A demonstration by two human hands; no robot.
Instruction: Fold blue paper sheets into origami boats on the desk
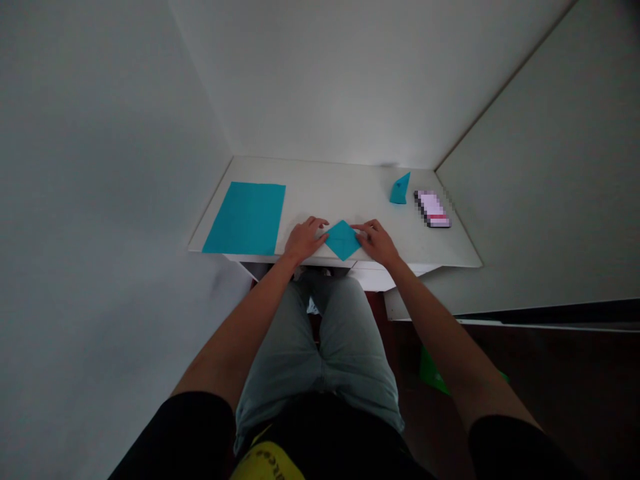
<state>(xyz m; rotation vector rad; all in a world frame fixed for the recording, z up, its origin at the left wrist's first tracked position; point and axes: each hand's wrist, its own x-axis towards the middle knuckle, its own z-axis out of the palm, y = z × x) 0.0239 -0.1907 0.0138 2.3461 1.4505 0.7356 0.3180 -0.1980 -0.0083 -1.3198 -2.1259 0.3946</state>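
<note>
white corner desk (340,183): my left hand (303,241) and right hand (376,243) touch opposite corners of a folded teal paper diamond (343,240); cannot tell if they pinch. flat teal sheet (244,219) lies left.

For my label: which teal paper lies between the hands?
The diamond-shaped paper between the left hand and right hand; the flat rectangular sheet and small peaked piece lie apart.

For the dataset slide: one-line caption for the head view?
Left hand and right hand touch corners of a teal paper diamond on a white desk near a larger teal sheet.
</note>
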